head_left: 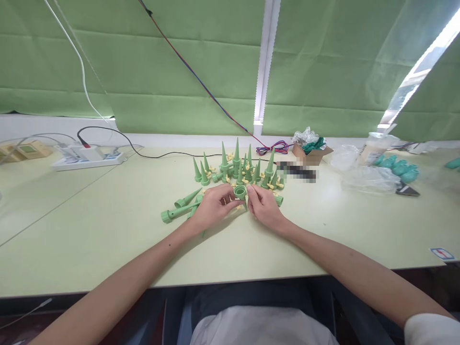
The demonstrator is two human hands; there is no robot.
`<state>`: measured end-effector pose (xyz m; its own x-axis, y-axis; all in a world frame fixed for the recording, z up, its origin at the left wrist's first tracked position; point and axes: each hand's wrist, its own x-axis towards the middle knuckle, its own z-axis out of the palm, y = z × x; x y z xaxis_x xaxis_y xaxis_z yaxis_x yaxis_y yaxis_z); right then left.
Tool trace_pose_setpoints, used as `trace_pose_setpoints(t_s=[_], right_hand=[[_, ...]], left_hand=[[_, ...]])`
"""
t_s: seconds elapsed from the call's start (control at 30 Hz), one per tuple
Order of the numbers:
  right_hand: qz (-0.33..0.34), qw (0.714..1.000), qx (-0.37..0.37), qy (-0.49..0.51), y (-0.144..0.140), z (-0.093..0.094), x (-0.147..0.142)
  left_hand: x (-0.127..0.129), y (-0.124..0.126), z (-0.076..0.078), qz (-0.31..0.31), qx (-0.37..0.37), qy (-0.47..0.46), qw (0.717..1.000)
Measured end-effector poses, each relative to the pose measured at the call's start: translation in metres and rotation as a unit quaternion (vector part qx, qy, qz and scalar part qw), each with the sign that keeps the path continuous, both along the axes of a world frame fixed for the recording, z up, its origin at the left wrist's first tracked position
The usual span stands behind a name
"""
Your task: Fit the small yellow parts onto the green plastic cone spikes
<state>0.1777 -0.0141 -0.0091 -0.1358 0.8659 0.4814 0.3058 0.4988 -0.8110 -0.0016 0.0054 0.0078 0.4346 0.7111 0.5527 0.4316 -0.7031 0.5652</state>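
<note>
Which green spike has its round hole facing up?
The green spike held in the left hand, next to the right hand. Its round hole faces up, while the other green spikes stand point-up or lie on their sides.

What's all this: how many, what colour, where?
Standing spikes: many, green, centre
Lying spikes: several, green, centre left
Small parts: several, yellow, centre
Held spike: one, green, centre
Table: one, cream, underneath
Blinds: several, green, behind
Wire: one bundle, red-blue, back
Power strip: one, white, left
Cables: several, mixed colours, left
Boxes: at least two, yellowish, left
Carton: one, brown, right
Blurred item: one, black, right
Cup: one, pale, right
Plastic: count unclear, clear, right
Bulb shapes: several, teal, right
Flat object: one, dark, right
Sticker: one, white, right
Left hand: one, gripping held spike
Right hand: one, beside held spike
</note>
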Motion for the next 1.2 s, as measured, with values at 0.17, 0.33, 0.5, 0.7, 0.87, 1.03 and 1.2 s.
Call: trace_pose_setpoints(t_s=[0.17,0.33,0.5,0.7,0.87,1.03,1.2], right_hand=[[0.021,0.999,-0.014,0.037,0.000,-0.002,-0.001],[0.014,0.998,-0.011,0.065,0.002,-0.003,0.001],[0.036,0.998,-0.010,0.052,0.001,-0.003,0.002],[0.063,0.996,-0.018,0.052,0.002,-0.005,0.001],[0.083,0.994,-0.035,0.069,0.004,-0.009,0.002],[0.093,0.992,-0.039,0.074,0.005,-0.010,0.003],[0.080,0.993,-0.048,0.070,0.005,-0.008,0.004]], left_hand=[[0.002,-0.003,0.003,0.018,-0.078,-0.014,0.997],[0.002,-0.005,0.009,-0.034,-0.251,-0.061,0.966],[0.003,-0.004,0.010,-0.084,-0.368,-0.137,0.916],[0.002,-0.004,0.010,-0.106,-0.415,-0.149,0.891],[0.000,-0.004,0.008,-0.129,-0.419,-0.145,0.887],[-0.002,-0.003,0.008,-0.142,-0.401,-0.116,0.898],[-0.003,-0.006,0.011,-0.116,-0.339,-0.051,0.932]])
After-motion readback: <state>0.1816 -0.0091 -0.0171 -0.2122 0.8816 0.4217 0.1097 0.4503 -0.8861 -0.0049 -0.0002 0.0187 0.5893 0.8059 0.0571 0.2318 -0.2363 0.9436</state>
